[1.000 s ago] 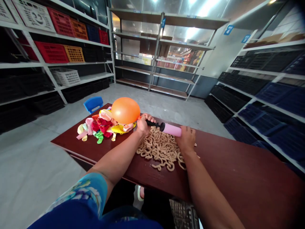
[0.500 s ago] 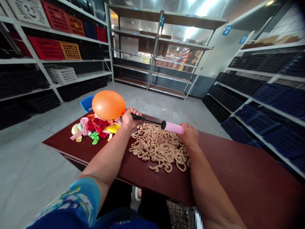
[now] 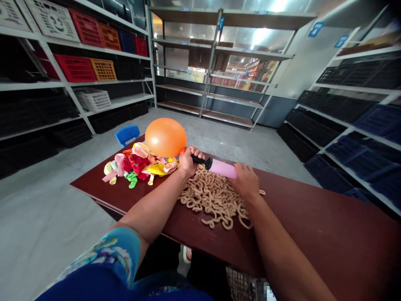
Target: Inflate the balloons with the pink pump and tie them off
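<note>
My left hand [image 3: 188, 161] is closed round the black handle end of a balloon pump, beside the neck of an inflated orange balloon [image 3: 166, 137]. The fingers hide how the balloon is attached. My right hand [image 3: 246, 180] grips the far end of the pink barrel of the balloon pump [image 3: 223, 168]. The pump's rod is pushed in, so handle and barrel meet. Below the pump, a heap of beige, curled, rope-like pieces [image 3: 216, 196] lies on the table. Left of it is a pile of limp balloons [image 3: 138, 165] in red, pink, yellow and green.
The dark red table [image 3: 300, 221] stretches to the right. A blue chair [image 3: 127, 134] stands behind its left corner. Shelves with red and orange crates [image 3: 75, 68] line the left; dark crates [image 3: 372, 150] fill the right shelves. A metal rack [image 3: 205, 62] stands at the back.
My left hand has moved towards the right hand, pushing the pump's rod into the barrel. The orange balloon has moved right with it. The camera view has turned slightly left.
</note>
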`<state>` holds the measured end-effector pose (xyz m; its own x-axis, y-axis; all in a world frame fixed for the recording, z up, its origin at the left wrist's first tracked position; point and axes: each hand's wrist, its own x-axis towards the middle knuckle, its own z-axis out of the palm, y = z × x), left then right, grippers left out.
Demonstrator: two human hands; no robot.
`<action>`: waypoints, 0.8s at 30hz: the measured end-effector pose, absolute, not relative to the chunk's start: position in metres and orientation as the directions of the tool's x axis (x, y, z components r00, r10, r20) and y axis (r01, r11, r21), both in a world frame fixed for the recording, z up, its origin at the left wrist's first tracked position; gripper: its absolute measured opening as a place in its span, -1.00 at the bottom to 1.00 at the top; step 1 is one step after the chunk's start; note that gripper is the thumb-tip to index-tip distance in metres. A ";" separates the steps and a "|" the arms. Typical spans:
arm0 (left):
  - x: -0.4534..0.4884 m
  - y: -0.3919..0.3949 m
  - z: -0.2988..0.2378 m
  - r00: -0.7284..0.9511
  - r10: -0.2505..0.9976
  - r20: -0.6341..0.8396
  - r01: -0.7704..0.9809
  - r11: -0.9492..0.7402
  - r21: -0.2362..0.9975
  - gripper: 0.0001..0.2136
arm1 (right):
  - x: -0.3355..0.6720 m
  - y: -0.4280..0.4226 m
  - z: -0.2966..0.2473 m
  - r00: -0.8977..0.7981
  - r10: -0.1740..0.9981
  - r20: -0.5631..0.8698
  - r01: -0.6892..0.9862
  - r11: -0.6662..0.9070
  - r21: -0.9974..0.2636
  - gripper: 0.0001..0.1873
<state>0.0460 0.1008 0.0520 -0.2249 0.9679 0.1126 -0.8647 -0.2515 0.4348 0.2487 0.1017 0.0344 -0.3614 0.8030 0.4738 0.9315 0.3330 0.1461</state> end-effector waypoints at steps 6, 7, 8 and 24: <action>0.026 0.105 0.057 -0.279 0.952 0.123 -0.838 -0.304 0.453 -0.81 | 0.272 0.112 0.037 -0.298 0.851 0.433 0.954 0.283 0.099 -0.71; 0.021 0.106 0.058 -0.296 0.948 0.117 -0.834 -0.316 0.453 -0.81 | 0.278 0.115 0.037 -0.270 0.862 0.429 0.962 0.255 0.092 -0.72; 0.015 0.107 0.060 -0.314 0.943 0.110 -0.830 -0.329 0.451 -0.81 | 0.285 0.117 0.036 -0.244 0.870 0.428 0.970 0.229 0.086 -0.73; 0.042 0.093 0.075 -0.293 0.937 0.192 -0.783 -0.350 0.514 -0.83 | 0.238 0.099 0.031 -0.351 0.815 0.461 0.928 0.368 0.057 -0.77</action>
